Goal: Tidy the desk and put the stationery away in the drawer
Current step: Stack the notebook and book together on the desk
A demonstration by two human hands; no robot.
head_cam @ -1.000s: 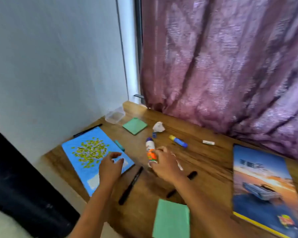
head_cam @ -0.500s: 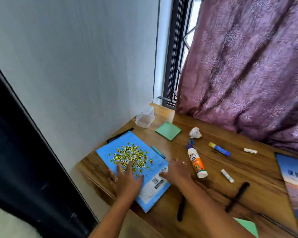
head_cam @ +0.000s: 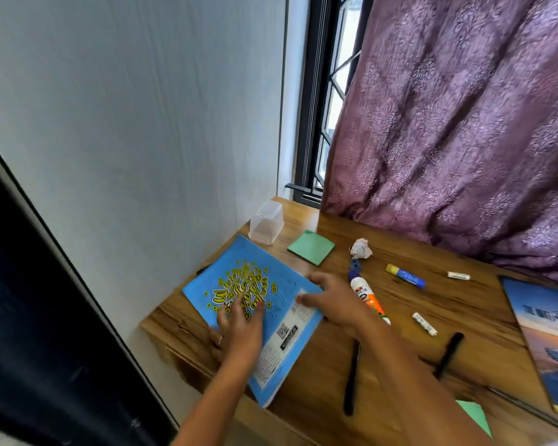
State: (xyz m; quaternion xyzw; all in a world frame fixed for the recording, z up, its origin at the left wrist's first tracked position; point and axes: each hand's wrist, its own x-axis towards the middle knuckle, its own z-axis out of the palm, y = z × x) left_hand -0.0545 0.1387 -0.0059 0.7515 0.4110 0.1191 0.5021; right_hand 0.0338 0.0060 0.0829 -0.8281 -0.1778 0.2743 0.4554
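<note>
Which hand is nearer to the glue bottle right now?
Right. The right hand is directly beside the glue bottle, on its left, with fingertips reaching onto the blue notebook. The left hand rests on the notebook's cover, well away from the bottle.

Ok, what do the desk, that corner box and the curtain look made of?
The desk looks like wood or wood-look laminate: brown grain streaks, mild sheen. The box looks like clear plastic; the wall shows through it. The curtain is purple fabric, by its soft folds, with a faintly shiny pattern.
</note>
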